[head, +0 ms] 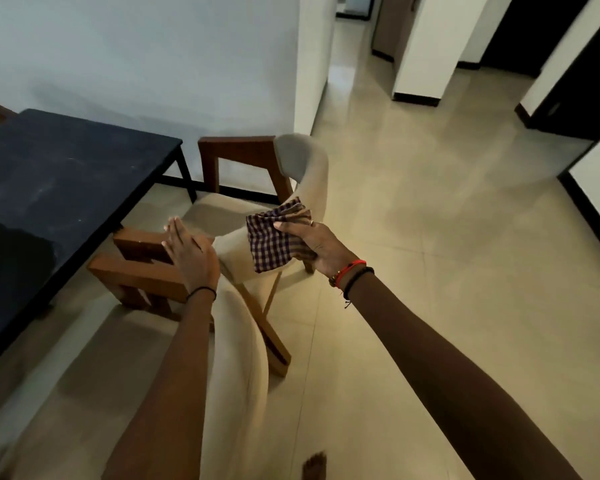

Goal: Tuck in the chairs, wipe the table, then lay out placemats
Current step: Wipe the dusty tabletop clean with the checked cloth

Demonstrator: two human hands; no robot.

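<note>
Chair-tucking is the step in hand. The left hand [191, 254] presses flat-fingered on the armchair [310, 174] armrest, and the right hand [317, 245] grips a checked cloth [274, 242] against its back. Next I'd expect a push under the dark worktop [66, 174].

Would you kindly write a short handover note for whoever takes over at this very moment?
Left hand: open, resting flat on a wooden armrest where the two chairs meet.
Right hand: grips the checked cloth beside the backrest of the far chair.
Done: nothing clearly finished; the far chair stands out from the black table.
Left: tuck chairs, wipe table, lay placemats; none in view.
</note>
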